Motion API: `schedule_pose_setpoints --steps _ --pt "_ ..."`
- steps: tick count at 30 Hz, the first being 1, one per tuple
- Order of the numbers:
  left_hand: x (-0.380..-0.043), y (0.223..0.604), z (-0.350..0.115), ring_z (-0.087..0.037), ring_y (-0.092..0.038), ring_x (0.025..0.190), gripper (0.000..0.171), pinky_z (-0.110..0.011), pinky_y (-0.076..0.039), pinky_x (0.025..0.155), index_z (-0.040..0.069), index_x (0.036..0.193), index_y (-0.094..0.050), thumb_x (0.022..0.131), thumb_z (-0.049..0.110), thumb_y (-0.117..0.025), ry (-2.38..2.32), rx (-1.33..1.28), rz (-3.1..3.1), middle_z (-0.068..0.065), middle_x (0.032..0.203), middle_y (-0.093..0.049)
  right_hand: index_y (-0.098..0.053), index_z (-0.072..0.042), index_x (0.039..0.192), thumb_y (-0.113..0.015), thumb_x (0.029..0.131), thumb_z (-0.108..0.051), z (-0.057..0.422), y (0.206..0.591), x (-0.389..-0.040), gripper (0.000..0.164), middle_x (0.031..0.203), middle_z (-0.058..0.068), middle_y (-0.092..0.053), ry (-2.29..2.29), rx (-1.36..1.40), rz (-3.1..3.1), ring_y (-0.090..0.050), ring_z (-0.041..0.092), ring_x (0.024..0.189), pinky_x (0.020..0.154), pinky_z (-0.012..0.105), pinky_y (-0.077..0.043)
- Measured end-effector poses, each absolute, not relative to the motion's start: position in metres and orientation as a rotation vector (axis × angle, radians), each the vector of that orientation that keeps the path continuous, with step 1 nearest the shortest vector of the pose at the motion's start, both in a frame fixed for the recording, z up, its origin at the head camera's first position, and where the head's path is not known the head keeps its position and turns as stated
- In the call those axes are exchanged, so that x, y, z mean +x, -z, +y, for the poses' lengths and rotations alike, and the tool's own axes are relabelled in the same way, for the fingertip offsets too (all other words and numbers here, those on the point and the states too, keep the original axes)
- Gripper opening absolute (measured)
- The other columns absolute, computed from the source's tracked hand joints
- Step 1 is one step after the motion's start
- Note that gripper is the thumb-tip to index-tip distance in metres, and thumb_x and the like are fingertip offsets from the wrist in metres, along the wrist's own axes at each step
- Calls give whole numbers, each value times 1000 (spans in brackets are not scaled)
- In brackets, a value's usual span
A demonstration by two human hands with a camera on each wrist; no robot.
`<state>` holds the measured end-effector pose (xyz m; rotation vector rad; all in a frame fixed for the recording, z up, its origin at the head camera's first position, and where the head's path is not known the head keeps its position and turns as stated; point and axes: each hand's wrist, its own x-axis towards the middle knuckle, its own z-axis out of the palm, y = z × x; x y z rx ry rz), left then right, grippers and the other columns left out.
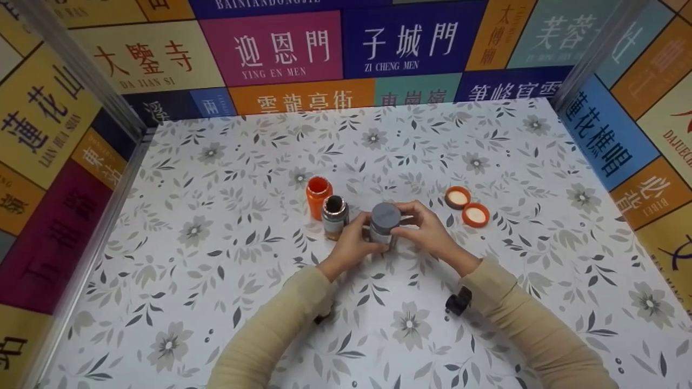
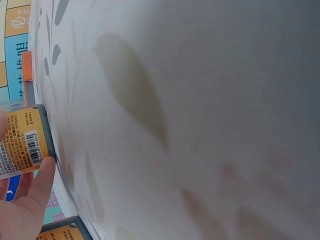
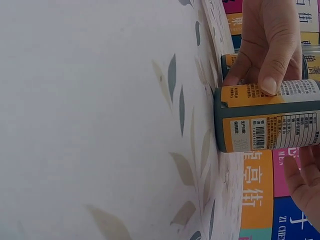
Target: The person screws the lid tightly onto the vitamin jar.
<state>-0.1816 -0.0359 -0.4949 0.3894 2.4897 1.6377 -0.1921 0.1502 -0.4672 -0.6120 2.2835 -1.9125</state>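
Note:
A small bottle with a grey lid [image 1: 385,217] stands upright between my two hands. My left hand [image 1: 351,244] grips its body, which carries an orange and white printed label [image 3: 245,131]. On the other side, the fingers and thumb of my right hand [image 1: 430,232] are at the lid, pinching it from the right. Close to the left hand is a lidless grey bottle [image 1: 336,221] with a dark mouth. Behind that stands a lidless orange bottle [image 1: 315,204]. In the left wrist view, the gripped bottle's label [image 2: 22,145] shows a barcode.
To the right lie two round orange-rimmed lids [image 1: 458,198], side by side with their pale insides up. A white tablecloth [image 1: 227,302] with grey flowers and leaves covers the table. Colourful panels with printed characters [image 1: 270,48] stand along the back and both sides.

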Motion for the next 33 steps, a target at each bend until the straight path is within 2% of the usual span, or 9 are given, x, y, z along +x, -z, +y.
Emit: schedule_pose_setpoints --steps 3,8,13,20,25,33 --pt "-181 495 -36 -24 -56 100 57 -33 -46 89 5 117 -49 68 8 -78 -1638 383 2491 -14 114 -57 -48 9 112 -70 75 5 149 472 -197 43 114 18 -54 1882 -556 2290 -54 10 94 86 33 -46" --pt "-182 496 -35 -23 -56 99 55 -33 -47 87 5 116 -49 68 9 -78 -1624 377 2503 -13 113 -57 -45 5 120 -72 74 0 147 472 -200 53 112 15 -52 1805 -516 2294 -51 15 98 88 34 -44" --pt "-183 496 -34 -23 -57 97 54 -31 -48 85 4 114 -50 68 9 -78 -1620 381 2505 -13 111 -57 -44 2 129 -74 73 -7 143 471 -202 64 120 17 -49 1683 -559 2369 -48 22 103 90 38 -42" --pt "-182 495 -34 -21 -56 98 55 -28 -47 84 7 115 -50 68 10 -78 -1594 359 2519 -12 112 -57 -41 1 133 -78 71 -21 136 470 -202 75 131 18 -44 1638 -600 2391 -45 29 115 98 45 -37" --pt "-182 496 -35 -21 -56 100 55 -28 -47 86 7 115 -51 67 10 -79 -1616 349 2503 -11 113 -57 -39 -1 135 -76 73 -12 138 470 -201 73 134 17 -43 1681 -585 2321 -43 28 118 100 43 -35" --pt "-182 496 -36 -21 -56 99 55 -28 -47 86 7 114 -50 67 11 -79 -1625 353 2491 -11 113 -57 -39 4 134 -66 78 5 145 463 -196 62 130 20 -44 1748 -611 2236 -47 9 106 97 41 -36"
